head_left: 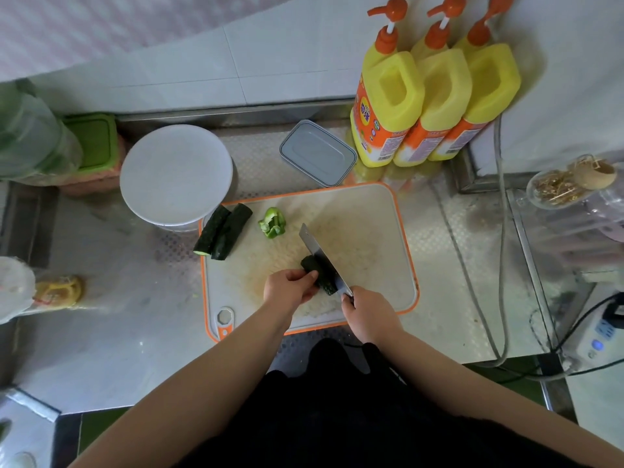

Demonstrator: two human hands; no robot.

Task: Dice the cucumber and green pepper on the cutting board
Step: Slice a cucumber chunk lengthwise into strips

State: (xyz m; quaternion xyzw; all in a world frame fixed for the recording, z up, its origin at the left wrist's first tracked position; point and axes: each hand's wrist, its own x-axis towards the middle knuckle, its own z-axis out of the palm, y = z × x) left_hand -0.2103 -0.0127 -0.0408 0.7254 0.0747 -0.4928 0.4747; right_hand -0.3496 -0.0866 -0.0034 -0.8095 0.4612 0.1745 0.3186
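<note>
A white cutting board (371,231) with an orange rim lies on the steel counter. My left hand (288,287) pins a dark green cucumber piece (319,273) near the board's front. My right hand (366,310) grips the handle of a cleaver (320,256), whose blade lies along the right side of that piece. Two more cucumber lengths (224,231) lie side by side at the board's back left corner. A bright green pepper piece (273,222) sits just right of them.
A round white lid (175,173) on a container stands left of the board's back corner. A grey lidded box (317,153) and three yellow pump bottles (429,96) stand behind. Cables (499,298) and a glass jar (567,187) are at the right, plastic bags at the left.
</note>
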